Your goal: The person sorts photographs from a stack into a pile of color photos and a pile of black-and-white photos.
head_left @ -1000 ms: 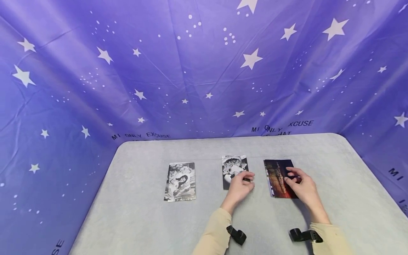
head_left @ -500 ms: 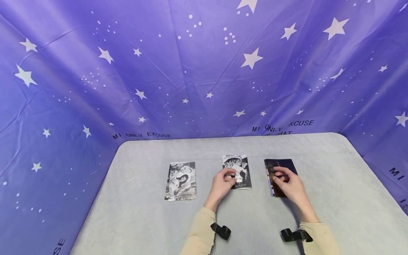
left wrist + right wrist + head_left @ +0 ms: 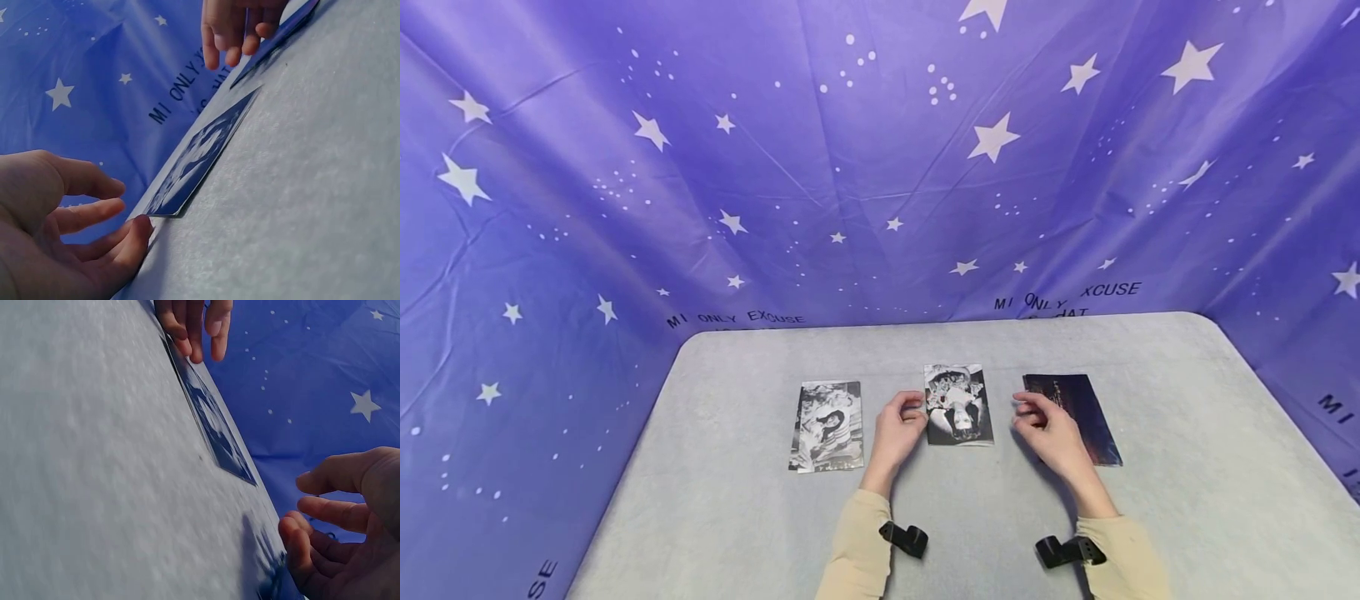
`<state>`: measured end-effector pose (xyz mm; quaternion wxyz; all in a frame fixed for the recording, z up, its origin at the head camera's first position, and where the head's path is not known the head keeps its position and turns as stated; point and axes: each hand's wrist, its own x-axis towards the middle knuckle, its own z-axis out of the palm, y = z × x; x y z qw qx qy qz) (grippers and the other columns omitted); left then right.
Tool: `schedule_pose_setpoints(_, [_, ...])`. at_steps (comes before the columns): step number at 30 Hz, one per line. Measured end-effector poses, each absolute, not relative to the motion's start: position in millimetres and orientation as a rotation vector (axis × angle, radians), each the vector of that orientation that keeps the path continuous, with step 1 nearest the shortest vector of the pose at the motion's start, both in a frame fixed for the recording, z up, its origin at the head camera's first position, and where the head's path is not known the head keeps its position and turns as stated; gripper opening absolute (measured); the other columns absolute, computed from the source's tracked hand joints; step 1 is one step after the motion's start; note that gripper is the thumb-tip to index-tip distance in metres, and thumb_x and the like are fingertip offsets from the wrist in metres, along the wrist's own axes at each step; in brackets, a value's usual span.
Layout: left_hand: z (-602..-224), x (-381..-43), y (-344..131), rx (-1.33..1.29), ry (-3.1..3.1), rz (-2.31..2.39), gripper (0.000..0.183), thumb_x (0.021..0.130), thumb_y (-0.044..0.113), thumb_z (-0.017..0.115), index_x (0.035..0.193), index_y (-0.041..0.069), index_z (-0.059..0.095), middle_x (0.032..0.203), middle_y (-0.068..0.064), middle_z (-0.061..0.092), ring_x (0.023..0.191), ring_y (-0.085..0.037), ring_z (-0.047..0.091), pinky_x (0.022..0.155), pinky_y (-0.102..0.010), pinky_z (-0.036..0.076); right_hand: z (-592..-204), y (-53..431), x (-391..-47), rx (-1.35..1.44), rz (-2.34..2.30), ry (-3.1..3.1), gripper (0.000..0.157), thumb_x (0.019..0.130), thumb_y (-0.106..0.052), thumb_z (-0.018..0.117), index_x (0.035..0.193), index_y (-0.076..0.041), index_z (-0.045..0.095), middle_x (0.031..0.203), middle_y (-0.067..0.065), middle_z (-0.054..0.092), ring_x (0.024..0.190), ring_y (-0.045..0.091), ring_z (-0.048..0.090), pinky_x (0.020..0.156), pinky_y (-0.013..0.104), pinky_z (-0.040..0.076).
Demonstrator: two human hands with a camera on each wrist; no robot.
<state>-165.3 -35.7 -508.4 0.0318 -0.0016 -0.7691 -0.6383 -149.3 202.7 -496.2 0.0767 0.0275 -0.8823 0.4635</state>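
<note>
Three small stacks of photo cards lie in a row on the table. The middle stack (image 3: pixel 961 407) has a black-and-white picture on top. At its left edge is my left hand (image 3: pixel 895 432), fingers relaxed and gripping nothing; in the left wrist view a fingertip seems to meet the card's corner. My right hand (image 3: pixel 1051 435) hovers at the left side of the right stack (image 3: pixel 1092 421), whose top card is a dark night picture. Loosely bent fingers (image 3: pixel 334 512) with nothing between them appear in the right wrist view. The right hand hides part of that stack.
Farther left rests a stack with a black-and-white portrait (image 3: pixel 827 427). The grey table (image 3: pixel 737 517) has a rounded back edge against a purple star-printed curtain (image 3: pixel 880 167). Black straps with cameras (image 3: pixel 906 540) sit on both wrists.
My left hand has slid left across the middle stack to its left edge, uncovering the picture. The right hand has moved left over the right stack to its left side.
</note>
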Motion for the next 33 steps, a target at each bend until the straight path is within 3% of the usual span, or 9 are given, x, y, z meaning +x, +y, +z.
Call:
schedule_pose_setpoints(8, [-510.7,-165.5,-38.3,-0.010,-2.385,-2.008,0.036,0.077,-0.009,0.062,0.113,-0.009,0.063,0.105,-0.023,0.067,0.092,-0.032,0.067,0.082,-0.034,0.053,-498.4,180.8,-152.3,0.091,1.557,-2.681,0.042,0.082,0.004,0.063,0.124,0.008,0.057,0.109,0.025,0.064,0.085,0.020,0.063,0.074,0.019,0.047])
schedule_pose_setpoints(14, [-505.3,-159.5,-35.1,0.038,-2.356,-2.113,0.038,0.079,-0.011,0.062,0.117,-0.012,0.059,0.108,-0.029,0.064,0.097,-0.038,0.065,0.083,-0.039,0.053,-498.2,173.5,-153.2,0.030,1.699,-2.662,0.050,0.085,0.003,0.065,0.132,0.007,0.050,0.118,0.029,0.060,0.092,0.026,0.063,0.075,0.019,0.047])
schedule_pose_setpoints(19, [-481.6,-147.8,-37.0,0.070,-2.328,-2.151,0.039,0.079,-0.011,0.059,0.117,-0.015,0.056,0.110,-0.034,0.061,0.096,-0.042,0.063,0.078,-0.033,0.052,-497.9,173.1,-151.7,-0.012,1.907,-2.605,0.056,0.085,0.004,0.065,0.137,0.009,0.043,0.123,0.032,0.055,0.091,0.022,0.061,0.075,0.019,0.048])
schedule_pose_setpoints(25, [-469.9,-141.2,-43.0,0.094,-2.261,-2.217,0.040,0.078,-0.012,0.058,0.117,-0.016,0.054,0.108,-0.035,0.060,0.087,-0.031,0.062,0.070,-0.019,0.047,-497.4,168.3,-150.5,-0.049,2.021,-2.547,0.056,0.085,0.005,0.065,0.136,0.009,0.043,0.119,0.029,0.056,0.085,0.012,0.059,0.073,0.019,0.048])
schedule_pose_setpoints(30, [-477.1,-142.8,-49.8,0.083,-2.215,-2.306,0.045,0.074,-0.016,0.057,0.119,-0.016,0.052,0.106,-0.035,0.057,0.078,-0.017,0.060,0.067,-0.018,0.046,-498.6,161.2,-150.8,-0.079,2.065,-2.521,0.055,0.084,0.007,0.064,0.135,0.007,0.045,0.116,0.027,0.055,0.083,0.010,0.058,0.073,0.019,0.047])
schedule_pose_setpoints(33, [-490.6,-146.1,-53.7,0.089,-2.197,-2.332,0.048,0.073,-0.018,0.058,0.120,-0.016,0.052,0.104,-0.033,0.057,0.075,-0.016,0.059,0.066,-0.019,0.047,-500.1,156.0,-150.6,-0.097,2.073,-2.511,0.054,0.084,0.007,0.064,0.135,0.007,0.046,0.114,0.026,0.056,0.081,0.009,0.058,0.072,0.019,0.047])
